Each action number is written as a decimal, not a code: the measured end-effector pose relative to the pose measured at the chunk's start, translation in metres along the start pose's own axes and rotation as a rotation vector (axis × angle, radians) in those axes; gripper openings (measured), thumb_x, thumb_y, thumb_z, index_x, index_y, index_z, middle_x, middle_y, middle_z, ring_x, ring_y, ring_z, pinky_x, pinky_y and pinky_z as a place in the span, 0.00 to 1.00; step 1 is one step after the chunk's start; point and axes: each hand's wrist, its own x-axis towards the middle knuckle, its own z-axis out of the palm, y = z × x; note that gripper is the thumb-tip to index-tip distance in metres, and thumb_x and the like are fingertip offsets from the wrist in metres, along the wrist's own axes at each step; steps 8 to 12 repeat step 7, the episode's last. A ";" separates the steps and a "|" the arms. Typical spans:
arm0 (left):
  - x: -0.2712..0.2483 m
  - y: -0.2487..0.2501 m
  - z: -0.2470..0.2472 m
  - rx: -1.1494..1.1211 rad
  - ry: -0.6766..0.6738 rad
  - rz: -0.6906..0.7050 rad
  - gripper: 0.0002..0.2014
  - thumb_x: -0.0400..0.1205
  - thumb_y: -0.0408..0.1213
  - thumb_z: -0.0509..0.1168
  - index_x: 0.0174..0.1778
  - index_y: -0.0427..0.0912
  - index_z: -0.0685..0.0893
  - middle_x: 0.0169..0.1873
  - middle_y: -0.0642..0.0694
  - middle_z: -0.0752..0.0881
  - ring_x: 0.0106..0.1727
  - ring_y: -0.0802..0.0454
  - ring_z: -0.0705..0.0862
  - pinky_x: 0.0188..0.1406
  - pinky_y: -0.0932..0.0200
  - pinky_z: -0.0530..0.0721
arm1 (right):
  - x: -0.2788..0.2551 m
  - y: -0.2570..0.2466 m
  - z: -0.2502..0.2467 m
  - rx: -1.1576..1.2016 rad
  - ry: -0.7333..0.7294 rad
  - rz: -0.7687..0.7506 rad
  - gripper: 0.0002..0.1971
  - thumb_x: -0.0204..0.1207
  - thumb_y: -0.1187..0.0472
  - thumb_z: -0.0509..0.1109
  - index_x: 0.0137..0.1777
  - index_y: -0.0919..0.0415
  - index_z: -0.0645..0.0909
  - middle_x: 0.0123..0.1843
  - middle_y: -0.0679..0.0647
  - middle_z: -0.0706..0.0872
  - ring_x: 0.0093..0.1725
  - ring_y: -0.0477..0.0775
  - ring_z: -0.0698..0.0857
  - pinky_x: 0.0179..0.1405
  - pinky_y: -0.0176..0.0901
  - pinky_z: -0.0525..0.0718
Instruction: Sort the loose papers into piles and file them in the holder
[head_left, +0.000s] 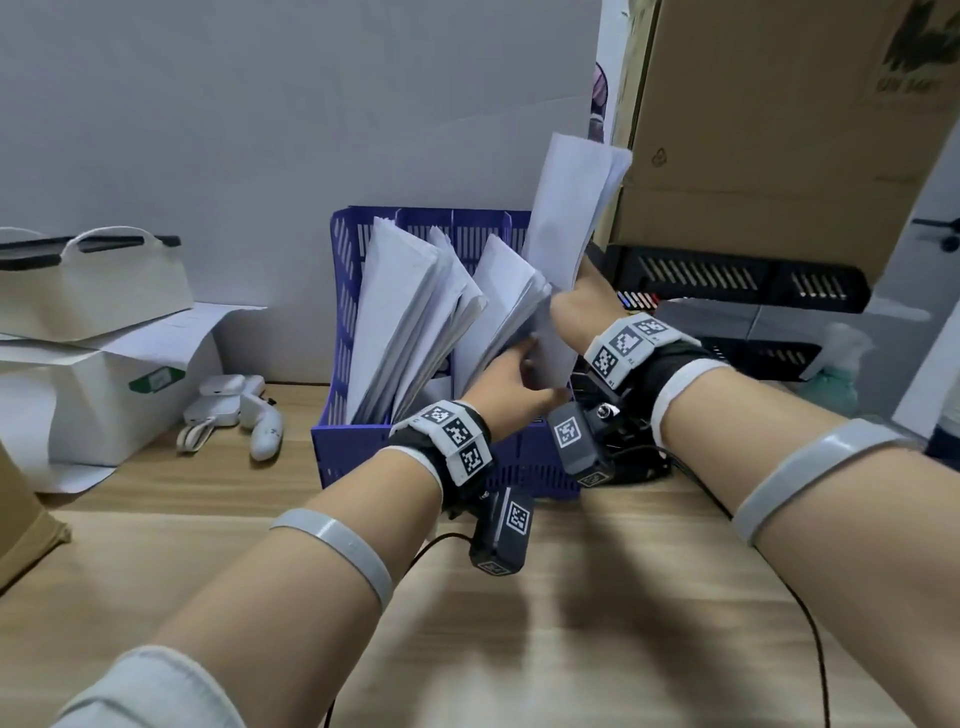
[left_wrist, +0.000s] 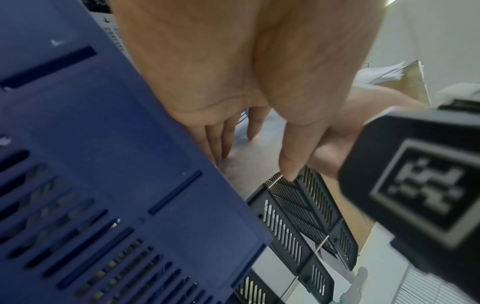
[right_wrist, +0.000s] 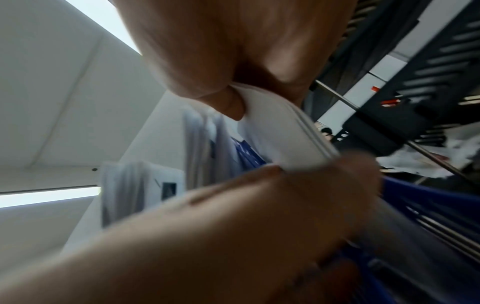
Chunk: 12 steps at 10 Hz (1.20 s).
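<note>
Papers (head_left: 569, 208), thin white sheets, pinched upright by right hand (head_left: 576, 306).

Light wood-grain laminate desk top (head_left: 597, 623) set against a pale wall. Resting directly on it: at centre rear, a blue slotted plastic file holder (head_left: 363, 452) with upright compartments; at left, a white rectangular cardboard box (head_left: 104, 415) bearing a green label, standing on a white paper sheet (head_left: 78, 480); between box and holder, small white plastic devices (head_left: 221, 400) with a coiled white cable (head_left: 195, 436); at the left edge, a brown cardboard corner (head_left: 26, 525); at right, a thin black cable (head_left: 810, 623) trailing across the surface.
</note>
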 end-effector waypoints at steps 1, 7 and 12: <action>-0.003 0.002 -0.003 0.009 0.023 -0.018 0.44 0.73 0.40 0.76 0.85 0.43 0.64 0.65 0.37 0.83 0.65 0.39 0.86 0.63 0.39 0.87 | -0.004 0.013 0.011 -0.032 -0.081 0.054 0.35 0.80 0.71 0.58 0.84 0.45 0.60 0.65 0.56 0.83 0.59 0.60 0.83 0.58 0.44 0.78; -0.072 -0.005 -0.035 -0.522 0.338 -0.075 0.11 0.89 0.30 0.58 0.55 0.41 0.86 0.45 0.46 0.91 0.44 0.52 0.90 0.49 0.54 0.86 | -0.081 -0.024 0.009 0.291 -0.063 -0.204 0.16 0.80 0.65 0.69 0.67 0.54 0.78 0.57 0.50 0.84 0.56 0.44 0.84 0.62 0.44 0.83; -0.072 -0.005 -0.035 -0.522 0.338 -0.075 0.11 0.89 0.30 0.58 0.55 0.41 0.86 0.45 0.46 0.91 0.44 0.52 0.90 0.49 0.54 0.86 | -0.081 -0.024 0.009 0.291 -0.063 -0.204 0.16 0.80 0.65 0.69 0.67 0.54 0.78 0.57 0.50 0.84 0.56 0.44 0.84 0.62 0.44 0.83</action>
